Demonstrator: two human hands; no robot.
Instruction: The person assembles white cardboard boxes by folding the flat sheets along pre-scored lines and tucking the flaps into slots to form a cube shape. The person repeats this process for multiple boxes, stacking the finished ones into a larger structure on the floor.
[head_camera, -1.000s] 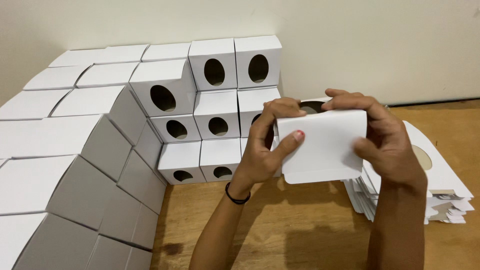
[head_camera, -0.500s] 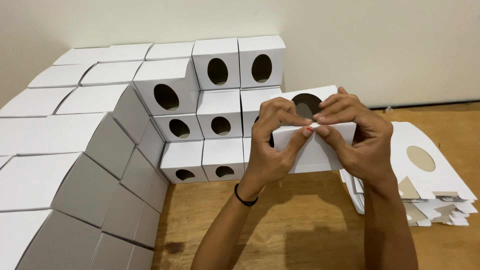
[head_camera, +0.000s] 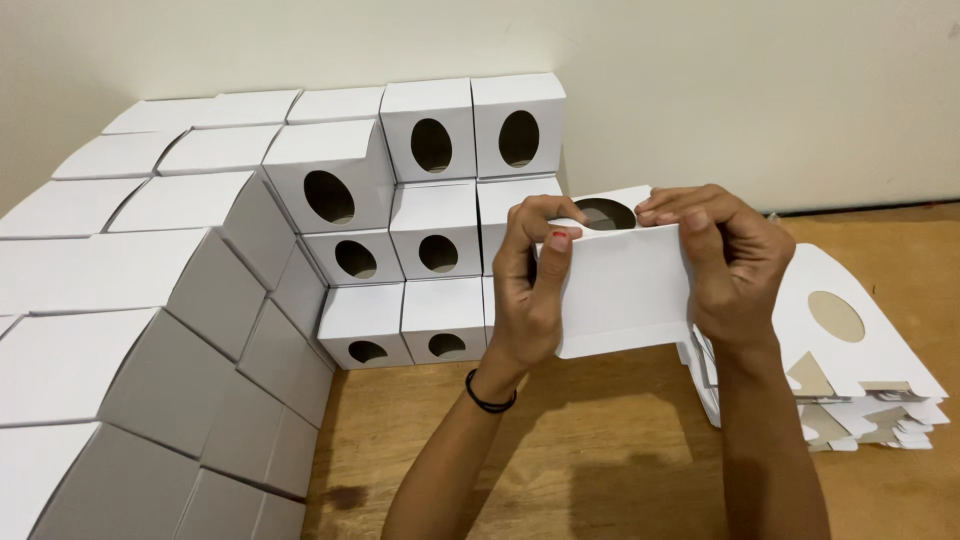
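Along the left and back of the wooden surface (head_camera: 560, 470), a wall of finished white boxes (head_camera: 300, 230) stands stacked, many showing oval windows. At the right lies a pile of flat white blanks (head_camera: 850, 350) with the same cutout. Between them, raised above the surface, both hands clamp a white box (head_camera: 620, 290) being folded. A second ago it was a flat-looking panel facing the camera; now it has gained depth, its top face with the oval hole showing. The left hand (head_camera: 530, 290) grips its left edge, thumb pressed on the front, while the right hand (head_camera: 730, 265) pinches the top right corner, fingers curled over the flap. So the folding seems nearly done.
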